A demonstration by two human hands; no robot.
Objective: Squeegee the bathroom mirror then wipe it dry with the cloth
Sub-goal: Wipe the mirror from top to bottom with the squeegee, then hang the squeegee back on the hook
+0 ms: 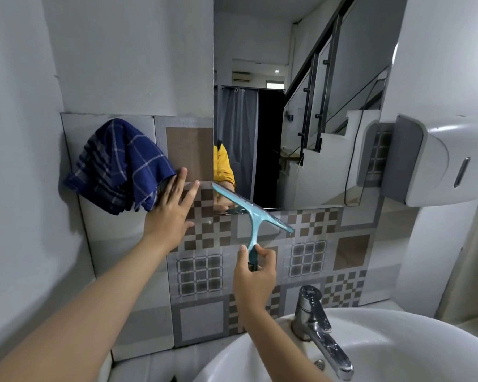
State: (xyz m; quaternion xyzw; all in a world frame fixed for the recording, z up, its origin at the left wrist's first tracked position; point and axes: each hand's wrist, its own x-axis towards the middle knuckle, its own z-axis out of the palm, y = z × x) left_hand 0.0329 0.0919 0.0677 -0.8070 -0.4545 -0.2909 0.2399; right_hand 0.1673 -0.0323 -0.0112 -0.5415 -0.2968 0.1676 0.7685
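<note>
Nearest the camera, a white sink (398,354) occupies the lower right, with a chrome faucet (319,330) mounted at its back rim. Above the basin, the right hand (253,274) is closed around the lower end of the teal squeegee (253,216), thumb and fingers pinching the handle. The handle stands nearly upright; the blade runs diagonally, upper left to lower right. Its upper-left end overlaps the lower left corner of the mirror (295,106), while its lower-right end lies over the patterned tiles (309,257) below the glass. Whether the blade edge actually presses on the glass cannot be determined.

Further up and to the left, the left hand (171,208) is spread open, fingers extended, palm toward the tiled wall, gripping nothing. Its fingertips reach the lower right edge of the blue checked cloth (119,166), which hangs bunched against the wall, left of the mirror and apart from it.

At the far right, a white and grey dispenser (431,161) is fixed to the wall beside the mirror. The mirror reflects a staircase, a grey curtain and a yellow sleeve.
</note>
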